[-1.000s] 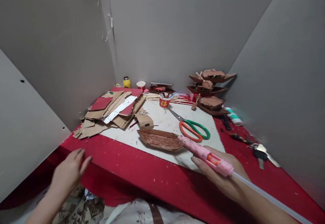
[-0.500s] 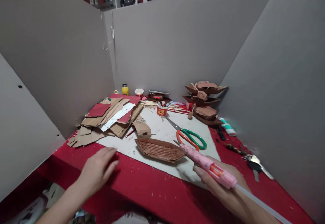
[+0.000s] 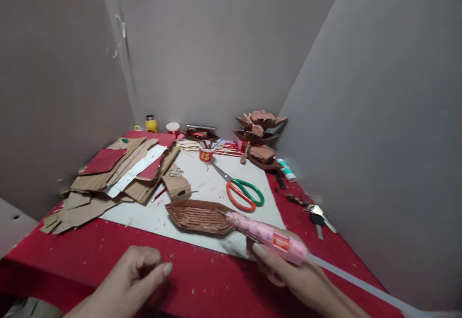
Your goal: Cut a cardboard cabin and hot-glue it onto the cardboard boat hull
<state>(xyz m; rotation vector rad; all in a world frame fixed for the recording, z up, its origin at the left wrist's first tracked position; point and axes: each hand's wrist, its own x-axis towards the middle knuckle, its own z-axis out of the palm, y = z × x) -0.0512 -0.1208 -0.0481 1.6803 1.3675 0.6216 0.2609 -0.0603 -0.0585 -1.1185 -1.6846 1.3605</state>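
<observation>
My right hand (image 3: 288, 270) is closed around a pink glue gun (image 3: 267, 234) with a clear glue stick trailing from its back. The gun's nozzle is over the right end of a brown boat-shaped model (image 3: 200, 217), which rests on the pale board; whether they touch is unclear. My left hand (image 3: 139, 272) is above the red tabletop at the lower left, its fingers curled and the thumb apart, with nothing in it. Scissors (image 3: 241, 193) with orange and green handles lie behind the gun.
Cardboard pieces (image 3: 122, 169) are piled at the left. A red cup (image 3: 206, 153) stands near thin sticks (image 3: 187, 146). Finished-looking boats (image 3: 262, 137) are stacked at the back right, with keys (image 3: 317, 214) nearer. Grey walls (image 3: 209, 53) surround the table.
The view has shifted right and down. My right hand has brought the glue gun farther over the boat's right end. The fingers of my left hand have curled more.
</observation>
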